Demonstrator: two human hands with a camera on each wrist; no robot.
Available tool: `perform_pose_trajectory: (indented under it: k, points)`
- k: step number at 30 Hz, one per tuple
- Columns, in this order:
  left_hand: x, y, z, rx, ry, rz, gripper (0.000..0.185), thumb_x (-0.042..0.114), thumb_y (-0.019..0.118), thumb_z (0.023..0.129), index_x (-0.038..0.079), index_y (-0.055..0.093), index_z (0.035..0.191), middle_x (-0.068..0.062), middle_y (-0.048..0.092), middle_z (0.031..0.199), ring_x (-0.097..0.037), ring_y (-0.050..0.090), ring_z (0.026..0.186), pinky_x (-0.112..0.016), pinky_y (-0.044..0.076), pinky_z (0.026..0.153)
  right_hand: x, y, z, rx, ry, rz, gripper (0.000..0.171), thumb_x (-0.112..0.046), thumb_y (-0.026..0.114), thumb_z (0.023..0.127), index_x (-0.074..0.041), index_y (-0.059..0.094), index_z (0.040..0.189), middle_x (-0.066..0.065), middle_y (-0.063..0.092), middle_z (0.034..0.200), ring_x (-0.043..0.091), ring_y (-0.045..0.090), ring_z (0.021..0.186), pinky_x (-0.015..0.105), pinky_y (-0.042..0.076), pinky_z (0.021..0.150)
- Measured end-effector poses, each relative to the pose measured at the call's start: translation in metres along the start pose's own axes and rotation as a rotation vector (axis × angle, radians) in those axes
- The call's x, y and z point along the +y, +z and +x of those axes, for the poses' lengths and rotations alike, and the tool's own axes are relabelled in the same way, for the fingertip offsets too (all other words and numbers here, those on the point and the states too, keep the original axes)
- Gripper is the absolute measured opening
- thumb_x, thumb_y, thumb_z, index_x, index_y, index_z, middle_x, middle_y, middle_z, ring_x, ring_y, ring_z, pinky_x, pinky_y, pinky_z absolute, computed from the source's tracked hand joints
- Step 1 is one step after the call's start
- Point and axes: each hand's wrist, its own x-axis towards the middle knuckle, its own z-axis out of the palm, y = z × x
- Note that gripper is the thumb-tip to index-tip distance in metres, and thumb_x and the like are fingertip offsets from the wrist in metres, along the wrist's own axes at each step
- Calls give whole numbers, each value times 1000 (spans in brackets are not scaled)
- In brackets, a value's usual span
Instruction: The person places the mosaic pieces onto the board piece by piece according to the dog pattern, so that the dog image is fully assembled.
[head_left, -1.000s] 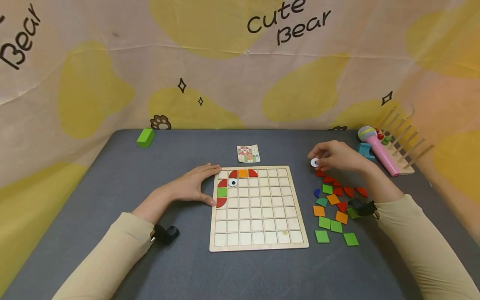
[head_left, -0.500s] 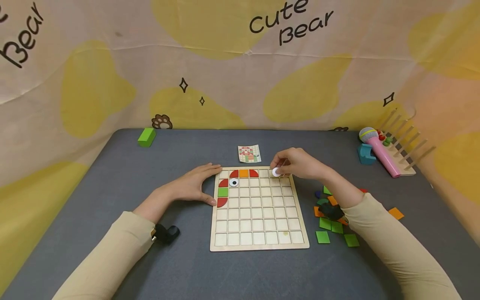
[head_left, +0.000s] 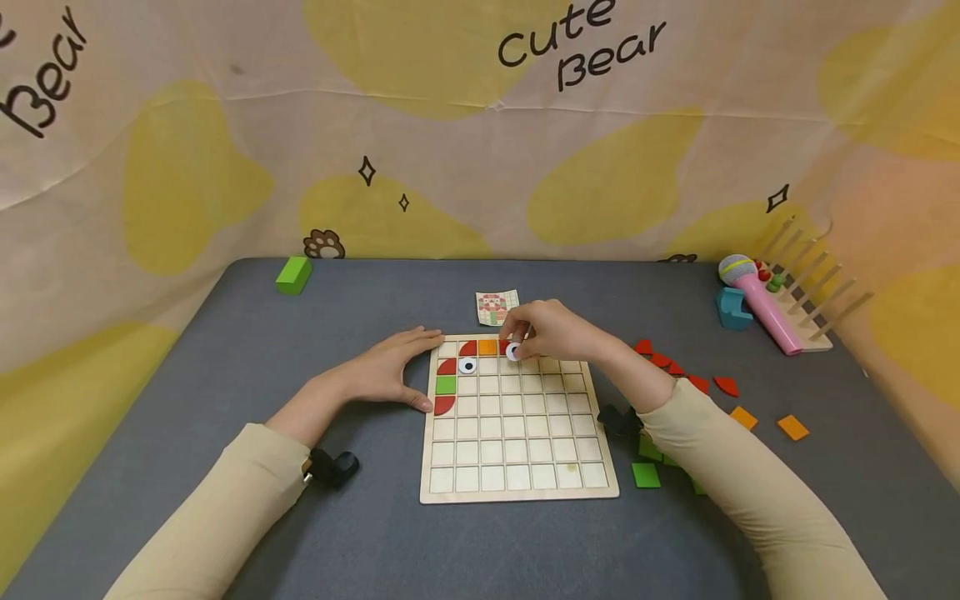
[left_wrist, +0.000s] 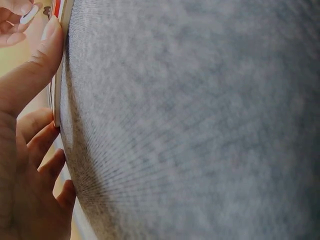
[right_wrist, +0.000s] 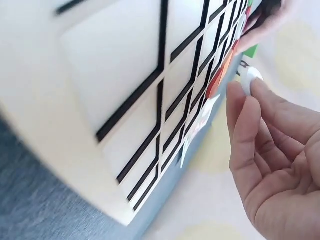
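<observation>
A wooden grid board lies on the table with red, orange and green tiles in its upper-left cells. One white eye disc sits in a second-row cell. My right hand pinches another white eye disc between thumb and fingers, over the top rows beside a partly covered red quarter-circle tile. The same pinched disc shows in the right wrist view. My left hand rests at the board's left edge, thumb at the side and fingertips by the upper-left corner; its thumb shows in the left wrist view.
A small pattern card lies behind the board. Loose red tiles, orange tiles and green tiles lie to the right, partly under my right forearm. A pink toy microphone, a pegged rack and a green block stand farther back.
My right hand has carried the eye disc left from beside the loose tiles to above the board's top rows. The left hand has stayed at the board's edge.
</observation>
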Motion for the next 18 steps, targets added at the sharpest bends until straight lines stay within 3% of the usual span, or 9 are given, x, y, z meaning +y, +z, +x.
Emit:
perform_pose_trajectory:
  k: [10,18]
  points:
    - [-2,2,1,-7,-8,10,106,49,84,72,12,31,156,-9,29,164,-35,16,156,-59,22,123,-4,8,9,-19,8,-98,12,-4,76,84,-12,77,92,2,76,92,13,66,85,25,53,73]
    - [0,1,1,-3,-1,8,105,48,85,72,11,32,155,-9,30,164,-36,16,155,-60,21,122,-3,12,10,-14,-2,-104,12,-2,75,84,-13,79,88,2,77,88,13,68,81,25,53,71]
